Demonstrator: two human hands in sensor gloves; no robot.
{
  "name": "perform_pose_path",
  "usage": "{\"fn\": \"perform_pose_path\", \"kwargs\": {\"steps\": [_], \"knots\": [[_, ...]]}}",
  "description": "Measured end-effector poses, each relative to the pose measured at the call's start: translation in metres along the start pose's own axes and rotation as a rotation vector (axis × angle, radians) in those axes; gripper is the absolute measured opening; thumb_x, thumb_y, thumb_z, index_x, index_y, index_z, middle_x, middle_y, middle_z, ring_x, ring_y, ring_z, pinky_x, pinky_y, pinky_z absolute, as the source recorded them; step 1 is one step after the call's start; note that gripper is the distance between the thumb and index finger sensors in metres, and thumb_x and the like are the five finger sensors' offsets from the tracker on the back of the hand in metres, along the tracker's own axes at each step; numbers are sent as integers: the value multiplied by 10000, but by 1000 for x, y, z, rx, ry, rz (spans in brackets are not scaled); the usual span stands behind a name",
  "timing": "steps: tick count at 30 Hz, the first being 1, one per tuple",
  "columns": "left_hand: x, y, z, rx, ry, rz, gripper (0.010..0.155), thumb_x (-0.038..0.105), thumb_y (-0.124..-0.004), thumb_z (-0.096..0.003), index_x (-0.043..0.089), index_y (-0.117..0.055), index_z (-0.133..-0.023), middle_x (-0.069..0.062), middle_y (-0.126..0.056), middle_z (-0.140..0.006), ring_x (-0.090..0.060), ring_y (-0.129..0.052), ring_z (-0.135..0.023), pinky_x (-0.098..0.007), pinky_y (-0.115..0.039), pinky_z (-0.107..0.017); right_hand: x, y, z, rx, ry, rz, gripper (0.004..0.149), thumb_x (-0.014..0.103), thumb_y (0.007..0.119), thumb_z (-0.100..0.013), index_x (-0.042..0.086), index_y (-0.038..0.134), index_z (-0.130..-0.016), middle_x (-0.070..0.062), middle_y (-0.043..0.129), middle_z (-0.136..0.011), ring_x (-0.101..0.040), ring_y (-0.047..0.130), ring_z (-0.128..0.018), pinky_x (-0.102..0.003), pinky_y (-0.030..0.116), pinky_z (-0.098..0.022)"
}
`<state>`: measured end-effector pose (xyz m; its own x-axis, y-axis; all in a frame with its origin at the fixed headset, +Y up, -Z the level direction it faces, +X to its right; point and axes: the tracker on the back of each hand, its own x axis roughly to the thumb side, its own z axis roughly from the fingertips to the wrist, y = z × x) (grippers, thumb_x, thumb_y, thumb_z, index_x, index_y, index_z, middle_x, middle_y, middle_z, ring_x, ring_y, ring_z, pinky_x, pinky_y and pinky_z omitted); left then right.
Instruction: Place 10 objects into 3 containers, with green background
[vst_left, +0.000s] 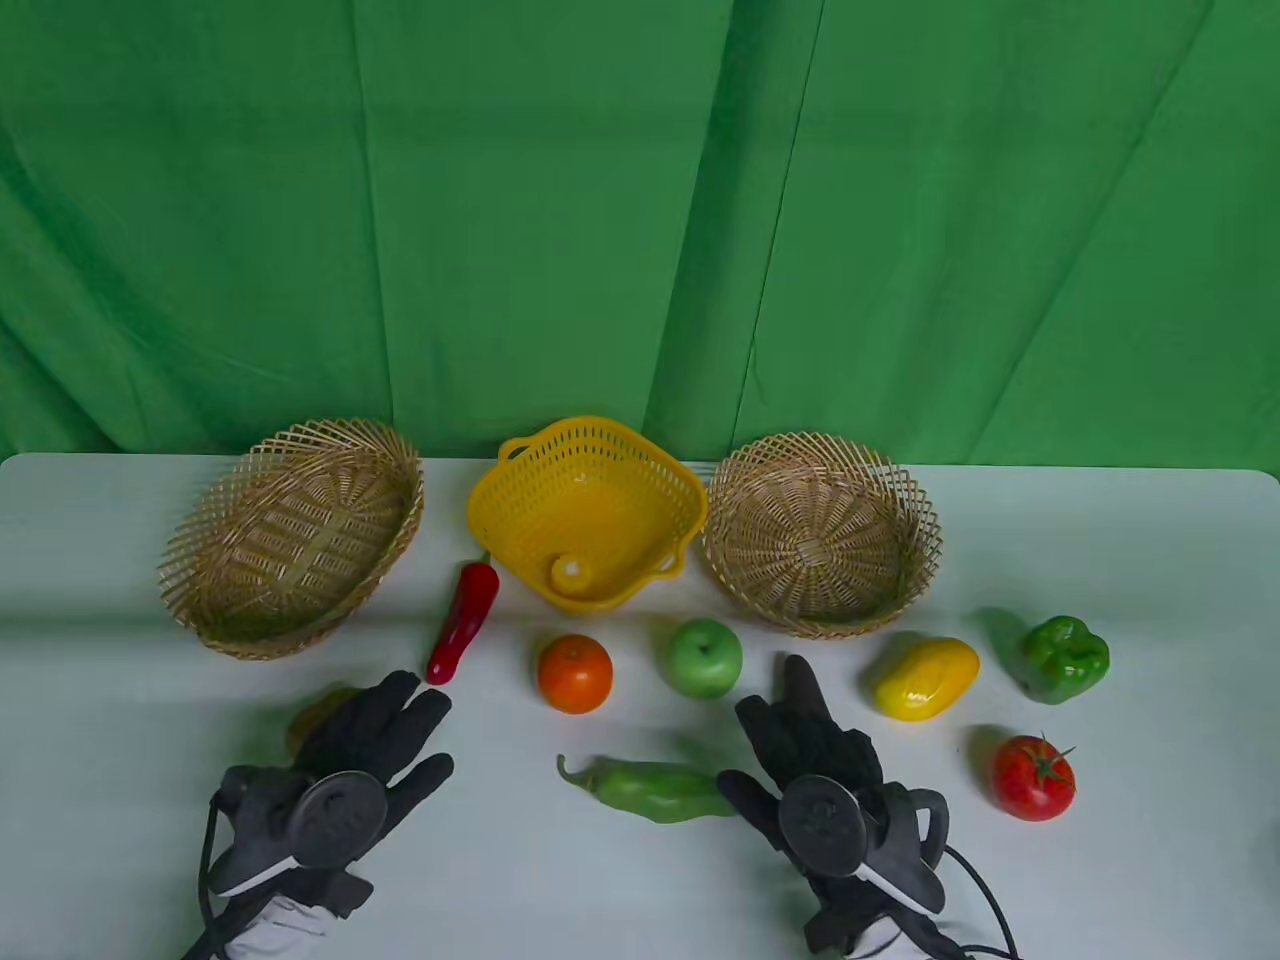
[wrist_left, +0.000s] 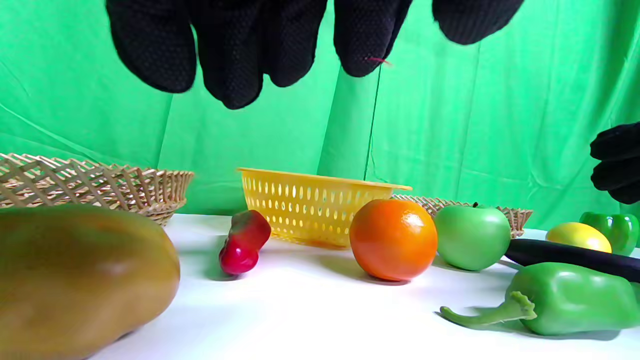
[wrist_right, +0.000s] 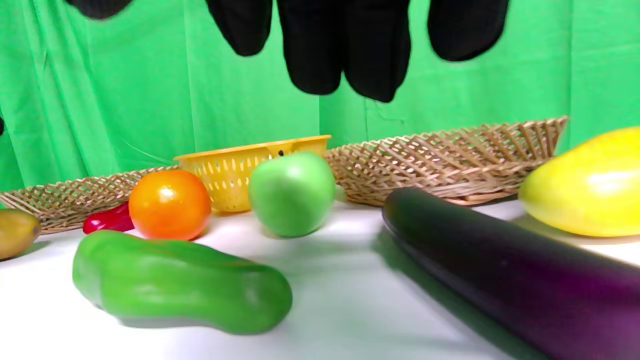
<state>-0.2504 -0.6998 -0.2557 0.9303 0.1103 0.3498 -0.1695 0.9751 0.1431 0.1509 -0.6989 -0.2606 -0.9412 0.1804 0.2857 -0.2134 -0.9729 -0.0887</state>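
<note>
Purple eggplant (wrist_right: 500, 270) lies under the right hand (vst_left: 820, 770), its long axis running away from those spread, empty fingers (wrist_right: 345, 45) toward the round wicker basket (vst_left: 820, 535). Left hand (vst_left: 350, 770) fingers (wrist_left: 235, 55) hang apart above a brownish mango (wrist_left: 75, 280); beyond them lies the red chili (vst_left: 462, 620).

Bright, even light, soft shadows, glare on the orange (wrist_left: 393, 239), blurred near eggplant (wrist_right: 505, 277).

Backdrop: green cloth (vst_left: 600, 220) hung behind my table, full width, with long vertical folds and creases. Table (vst_left: 620, 900): white, matte top, rounded far corners. Even light from above; soft shadows across the near tabletop.
</note>
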Motion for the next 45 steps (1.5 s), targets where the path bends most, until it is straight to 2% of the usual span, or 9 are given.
{"fn": "perform_pose_path", "kwargs": {"steps": [11,17,21,27,31,38,45], "knots": [[0,-1,0,1,3,-21,642,617,-575,-569,328,-584,-1143,-132,-654,-1184,-387,-788,-1025,-592,-710,-659,0,-1,0,-3,-2,-7,719,655,549,-552,270,486,-1155,-147,659,-1155,-467,690,-999,-703,524,-732],[-16,5,4,62,78,-80,647,618,-576,-567,328,-573,-1145,-133,-643,-1187,-391,-776,-1031,-598,-701,-662,-2,-1,0,-3,2,-8,720,655,548,-552,268,486,-1156,-147,660,-1154,-467,690,-999,-703,523,-732],[-32,1,6,71,137,-100,652,620,-575,-567,329,-553,-1150,-133,-607,-1200,-400,-730,-1058,-615,-672,-676,1,-2,1,-5,-6,-4,718,655,549,-551,271,486,-1155,-148,658,-1156,-466,688,-1000,-704,522,-732],[-50,-11,7,13,214,-116,676,629,-573,-565,333,-498,-1168,-152,-546,-1220,-427,-663,-1087,-640,-641,-684,1,-3,1,-13,-11,-9,721,656,549,-551,268,487,-1156,-148,657,-1156,-468,688,-1000,-704,522,-732],[-57,-22,6,-25,233,-113,718,647,-565,-560,354,-381,-1188,-170,-450,-1243,-454,-576,-1118,-671,-596,-694,0,-3,1,-10,-8,-9,719,655,549,-552,270,487,-1155,-147,659,-1156,-466,689,-1000,-704,522,-732],[-67,-44,4,-151,273,-165,744,661,-557,-559,376,-286,-1190,-179,-373,-1257,-490,-483,-1138,-710,-540,-698,1,-4,1,-10,-15,-12,723,656,549,-551,268,484,-1157,-147,658,-1157,-468,685,-1002,-705,520,-732],[-74,-60,3,-266,319,-153,752,662,-564,-556,383,-263,-1186,-190,-323,-1259,-517,-440,-1139,-728,-532,-691,1,-4,1,-7,-14,-12,721,655,551,-551,269,486,-1156,-148,658,-1156,-469,686,-1001,-706,520,-732]]}}
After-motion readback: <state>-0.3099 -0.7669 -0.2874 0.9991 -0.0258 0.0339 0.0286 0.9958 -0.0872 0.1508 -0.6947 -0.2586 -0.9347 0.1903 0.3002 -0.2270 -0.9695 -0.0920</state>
